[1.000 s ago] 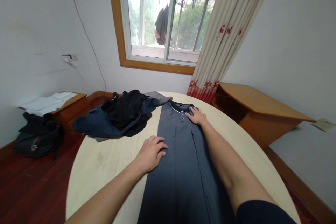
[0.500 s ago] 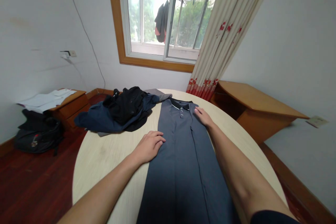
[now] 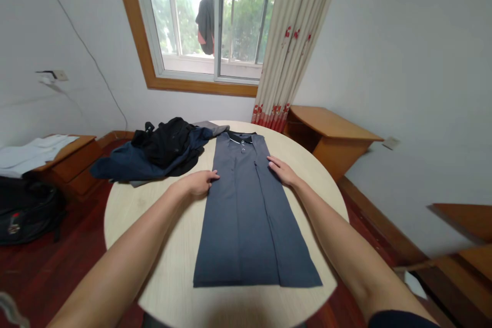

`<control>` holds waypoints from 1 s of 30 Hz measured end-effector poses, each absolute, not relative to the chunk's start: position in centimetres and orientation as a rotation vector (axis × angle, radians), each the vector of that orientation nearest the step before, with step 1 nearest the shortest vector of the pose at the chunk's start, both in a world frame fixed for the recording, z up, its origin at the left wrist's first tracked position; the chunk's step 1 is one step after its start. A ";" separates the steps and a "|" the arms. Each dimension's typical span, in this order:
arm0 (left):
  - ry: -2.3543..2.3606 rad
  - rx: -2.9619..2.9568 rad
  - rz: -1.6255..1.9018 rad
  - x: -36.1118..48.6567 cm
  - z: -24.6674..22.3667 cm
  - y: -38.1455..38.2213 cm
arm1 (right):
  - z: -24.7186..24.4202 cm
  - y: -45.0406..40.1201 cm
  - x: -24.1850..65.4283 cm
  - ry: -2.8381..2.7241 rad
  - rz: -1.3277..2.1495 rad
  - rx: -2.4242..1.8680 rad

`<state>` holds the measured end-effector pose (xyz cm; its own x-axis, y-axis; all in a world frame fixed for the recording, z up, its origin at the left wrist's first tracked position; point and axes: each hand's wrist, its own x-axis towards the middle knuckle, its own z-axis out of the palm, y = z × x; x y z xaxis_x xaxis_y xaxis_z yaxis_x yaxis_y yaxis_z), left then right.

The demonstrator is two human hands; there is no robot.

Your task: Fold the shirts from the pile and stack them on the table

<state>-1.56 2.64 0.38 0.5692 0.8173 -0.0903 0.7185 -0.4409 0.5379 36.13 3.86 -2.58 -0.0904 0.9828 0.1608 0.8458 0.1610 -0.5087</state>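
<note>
Touching grey shirt (image 3: 246, 210) flat on table (image 3: 165, 236): my left hand (image 3: 200, 182) at left edge, fingers loosely curled; right hand (image 3: 283, 170) at right edge, fingers partly extended. Can't tell if either grips.

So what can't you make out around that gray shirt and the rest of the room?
All in the head view:
- Underside of the gray shirt: hidden, facing the table.
- Lower layers of the clothes pile: covered by the black garment on top.
- Any writing on the papers: too small; the left edge crops them.
- Rest of the black bag: cut off by the left edge.
- Whether the left hand pinches cloth: too small.
</note>
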 end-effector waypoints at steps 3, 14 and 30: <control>1.193 2.285 0.322 -1.5 0.8 3.3 | -2.8 2.5 36.2 -1.917 0.403 -1.725; 1.076 2.447 0.427 -3.5 -0.2 1.4 | -2.6 0.0 37.6 -1.897 0.760 -1.511; 0.822 2.520 0.096 -0.6 1.8 -1.9 | 1.2 -2.9 35.9 -2.467 0.724 -1.401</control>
